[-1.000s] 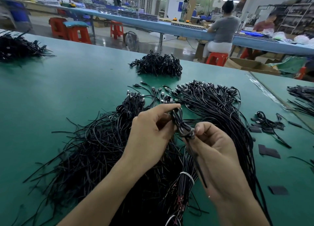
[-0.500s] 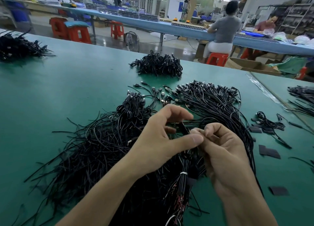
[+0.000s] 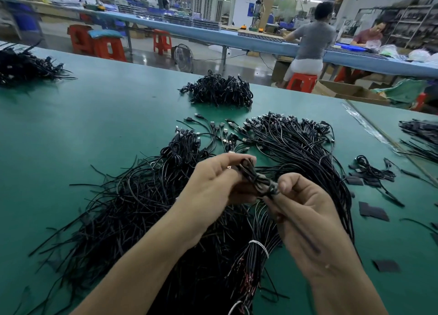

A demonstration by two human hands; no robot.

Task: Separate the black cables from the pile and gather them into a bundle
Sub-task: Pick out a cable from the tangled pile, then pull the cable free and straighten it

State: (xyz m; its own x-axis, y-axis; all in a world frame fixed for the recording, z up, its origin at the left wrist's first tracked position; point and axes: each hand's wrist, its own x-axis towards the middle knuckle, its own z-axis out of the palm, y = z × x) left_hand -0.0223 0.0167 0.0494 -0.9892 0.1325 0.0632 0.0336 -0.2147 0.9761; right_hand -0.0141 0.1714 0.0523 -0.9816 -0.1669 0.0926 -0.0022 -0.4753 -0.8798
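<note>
Hands: left (image 3: 214,184), right (image 3: 305,210) pinch coiled cable (image 3: 257,179) (above pile (image 3: 147,210)).

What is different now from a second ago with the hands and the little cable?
Half a second ago the left hand and right hand were closed together around the coil, nearly hiding it. Now they have drawn apart a little, and the coil shows between them. Both kept hold of it. The pile stayed put.

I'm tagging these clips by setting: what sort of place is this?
Most likely a factory assembly floor: piles of black cables cover a long green worktable, and other workers sit at a long blue bench with red stools.
</note>
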